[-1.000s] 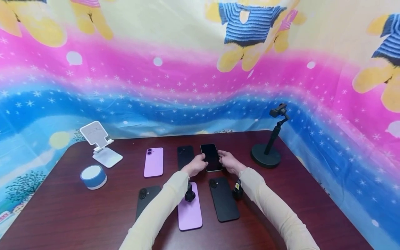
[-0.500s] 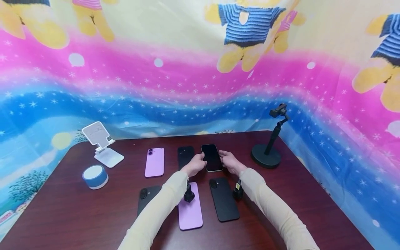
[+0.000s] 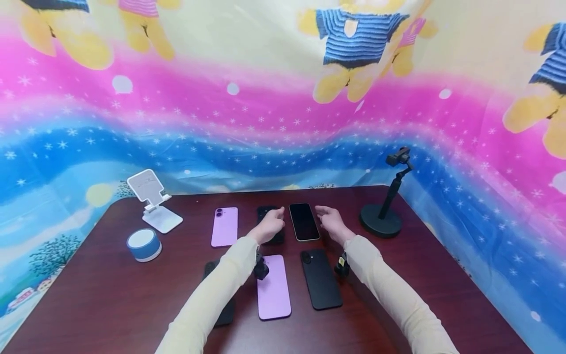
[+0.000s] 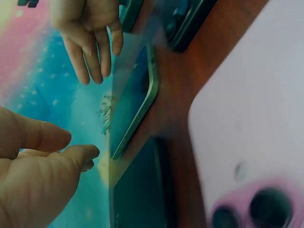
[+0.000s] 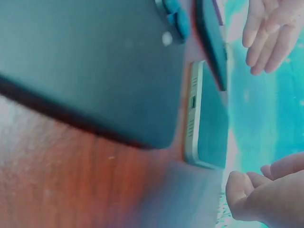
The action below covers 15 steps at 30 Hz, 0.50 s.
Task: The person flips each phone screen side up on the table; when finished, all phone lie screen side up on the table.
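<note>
A smartphone (image 3: 304, 222) lies screen up at the back middle of the table, its pale metal edge and port showing in the right wrist view. My left hand (image 3: 269, 225) hovers just left of it, over a black phone (image 3: 278, 239) that it partly covers. On the other side, my right hand (image 3: 332, 223) is held off the phone's right edge with fingers extended. Both hands are empty; the left wrist view shows the left thumb and fingers (image 4: 80, 152) apart from any phone. Nearer me lie a lilac phone (image 3: 274, 292) and another black phone (image 3: 322, 280), backs up.
A second lilac phone (image 3: 224, 227) lies back left. My left sleeve partly covers a dark phone (image 3: 226, 314). At left stand a white folding phone stand (image 3: 162, 219) and a blue-and-white round object (image 3: 144, 246). A black stand with round base (image 3: 381, 221) is at right.
Both hands have let go of the screen-up phone's sides and drawn apart, the left to the left over the black phone, the right slightly rightward. The head view has shifted slightly.
</note>
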Motion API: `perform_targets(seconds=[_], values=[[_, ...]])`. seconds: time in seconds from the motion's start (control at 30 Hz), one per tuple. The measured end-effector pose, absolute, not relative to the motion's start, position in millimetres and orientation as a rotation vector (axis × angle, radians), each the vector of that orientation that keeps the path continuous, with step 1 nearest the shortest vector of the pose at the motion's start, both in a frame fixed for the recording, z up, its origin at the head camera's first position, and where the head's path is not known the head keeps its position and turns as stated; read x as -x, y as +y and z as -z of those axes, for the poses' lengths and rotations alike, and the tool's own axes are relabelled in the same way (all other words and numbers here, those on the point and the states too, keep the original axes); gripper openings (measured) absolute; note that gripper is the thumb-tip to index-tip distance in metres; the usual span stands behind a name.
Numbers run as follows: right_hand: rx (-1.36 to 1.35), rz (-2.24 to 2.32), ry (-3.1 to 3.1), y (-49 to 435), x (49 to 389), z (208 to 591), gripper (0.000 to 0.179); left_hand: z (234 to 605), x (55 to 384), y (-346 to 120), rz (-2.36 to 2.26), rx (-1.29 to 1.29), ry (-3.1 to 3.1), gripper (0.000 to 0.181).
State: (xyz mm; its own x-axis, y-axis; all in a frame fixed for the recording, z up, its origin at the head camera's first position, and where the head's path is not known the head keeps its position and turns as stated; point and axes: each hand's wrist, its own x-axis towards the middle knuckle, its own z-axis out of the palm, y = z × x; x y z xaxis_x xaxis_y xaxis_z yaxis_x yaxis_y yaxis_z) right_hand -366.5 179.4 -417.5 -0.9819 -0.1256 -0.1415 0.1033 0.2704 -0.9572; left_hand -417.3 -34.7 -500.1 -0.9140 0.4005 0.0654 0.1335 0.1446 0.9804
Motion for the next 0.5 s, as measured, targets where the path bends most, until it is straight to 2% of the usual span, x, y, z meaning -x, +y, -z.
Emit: perform_targets(seconds=[0.1, 0.2, 0.33, 0.37, 0.5], values=[[0.016, 1.824, 2.359, 175, 365, 410, 0.045, 464, 398, -44, -1.845, -0.444, 2.223, 0.066], [0.029, 1.848, 2.334, 166, 360, 404, 0.039, 455, 400, -61, -1.861, -0.428, 2.222, 0.065], [0.080, 1.863, 2.187, 149, 349, 404, 0.038, 497, 442, -93, -1.995, -0.529, 2.179, 0.056], [0.090, 1.860, 2.139, 145, 345, 405, 0.039, 498, 443, -97, -2.017, -0.498, 2.188, 0.053], [0.111, 1.804, 2.003, 128, 330, 412, 0.041, 457, 405, -99, -1.953, -0.228, 2.350, 0.042]])
